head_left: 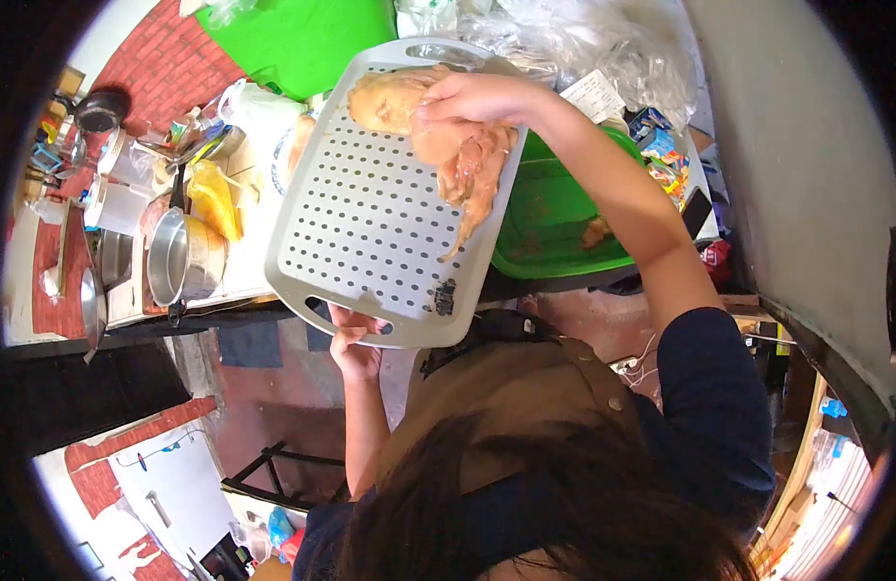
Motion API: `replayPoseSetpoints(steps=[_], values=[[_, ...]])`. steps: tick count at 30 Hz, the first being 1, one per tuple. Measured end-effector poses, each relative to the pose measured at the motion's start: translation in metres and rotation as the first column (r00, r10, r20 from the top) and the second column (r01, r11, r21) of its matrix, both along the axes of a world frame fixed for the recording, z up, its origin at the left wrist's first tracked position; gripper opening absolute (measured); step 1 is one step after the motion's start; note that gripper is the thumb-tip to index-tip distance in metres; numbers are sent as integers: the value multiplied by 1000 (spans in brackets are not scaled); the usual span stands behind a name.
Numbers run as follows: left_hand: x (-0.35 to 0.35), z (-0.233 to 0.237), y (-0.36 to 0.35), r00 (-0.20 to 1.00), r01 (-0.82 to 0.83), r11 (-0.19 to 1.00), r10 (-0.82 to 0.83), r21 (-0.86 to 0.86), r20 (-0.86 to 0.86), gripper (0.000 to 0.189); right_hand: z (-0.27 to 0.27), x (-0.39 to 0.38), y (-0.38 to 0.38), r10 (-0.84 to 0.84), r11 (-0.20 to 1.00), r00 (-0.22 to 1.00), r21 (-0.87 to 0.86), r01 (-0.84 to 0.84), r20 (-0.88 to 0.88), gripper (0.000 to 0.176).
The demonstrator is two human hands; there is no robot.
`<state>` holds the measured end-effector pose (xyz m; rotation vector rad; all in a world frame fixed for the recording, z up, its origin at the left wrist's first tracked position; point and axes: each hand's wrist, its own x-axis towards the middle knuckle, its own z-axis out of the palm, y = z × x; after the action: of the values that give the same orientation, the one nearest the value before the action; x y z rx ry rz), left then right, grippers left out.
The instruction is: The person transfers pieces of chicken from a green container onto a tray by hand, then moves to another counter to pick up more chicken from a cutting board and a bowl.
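Observation:
A light grey tray dotted with dark spots, with cut-out handles at both ends, sits tilted in front of me. My left hand grips the near handle, fingers through the slot. Raw chicken meat lies at the tray's far end, and a thin strip trails down its right side. Pressed into that meat is my right hand, its fingers closed on part of it. Right of the tray, partly covered by it, is a green basin with a small piece of meat inside.
Left of the tray stand a metal pot, a yellow bag and a white plastic bag. A large green container and clear plastic bags occupy the back. A handwritten paper lies beyond the basin.

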<state>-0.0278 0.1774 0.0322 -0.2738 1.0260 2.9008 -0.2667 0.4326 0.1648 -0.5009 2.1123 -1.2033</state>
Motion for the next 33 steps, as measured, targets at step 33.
replayPoseSetpoints(steps=[33], values=[[3, -14, -9, 996, 59, 998, -57, 32, -68, 73, -322, 123, 296, -45, 643, 937, 707, 292, -347, 26]])
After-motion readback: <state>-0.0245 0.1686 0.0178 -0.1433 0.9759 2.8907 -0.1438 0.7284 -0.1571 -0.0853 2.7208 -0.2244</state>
